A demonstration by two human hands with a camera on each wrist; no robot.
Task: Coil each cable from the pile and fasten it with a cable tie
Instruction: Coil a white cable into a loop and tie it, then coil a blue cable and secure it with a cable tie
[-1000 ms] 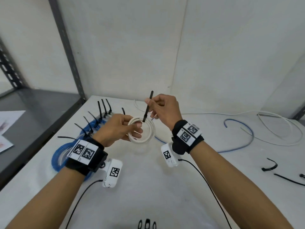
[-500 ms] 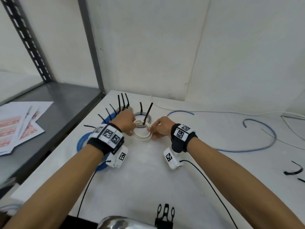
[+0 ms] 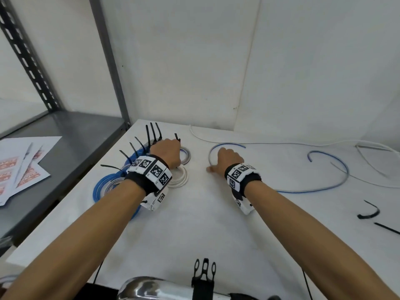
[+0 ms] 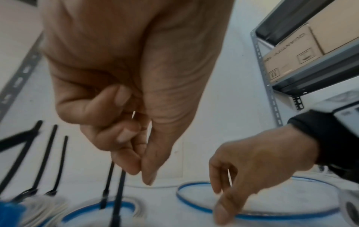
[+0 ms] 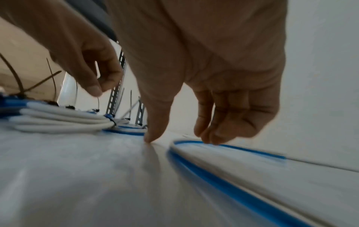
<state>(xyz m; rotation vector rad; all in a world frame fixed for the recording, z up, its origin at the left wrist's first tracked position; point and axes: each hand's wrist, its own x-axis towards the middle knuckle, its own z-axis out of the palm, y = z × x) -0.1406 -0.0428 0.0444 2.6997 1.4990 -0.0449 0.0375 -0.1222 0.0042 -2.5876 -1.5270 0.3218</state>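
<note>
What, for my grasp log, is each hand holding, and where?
Right hand holds nothing: fingertips only touch the blue cable near its curved end. Left hand: fingers meet a black tie at its tip over the white coil; a pinch cannot be told.

walls (image 3: 194, 61): plain white, meet in a corner | table (image 3: 194, 224): white top | left: grey metal shelf (image 3: 65, 135), papers (image 3: 23, 167) on it | cardboard boxes (image 4: 303, 46) on a rack

Looks like a stockroom or workshop corner: slotted-angle metal shelving (image 3: 28, 59) holding cardboard boxes (image 4: 303, 50), bare white walls, white worktable (image 3: 194, 224), printed sheets (image 3: 19, 167) on grey shelf.
</note>
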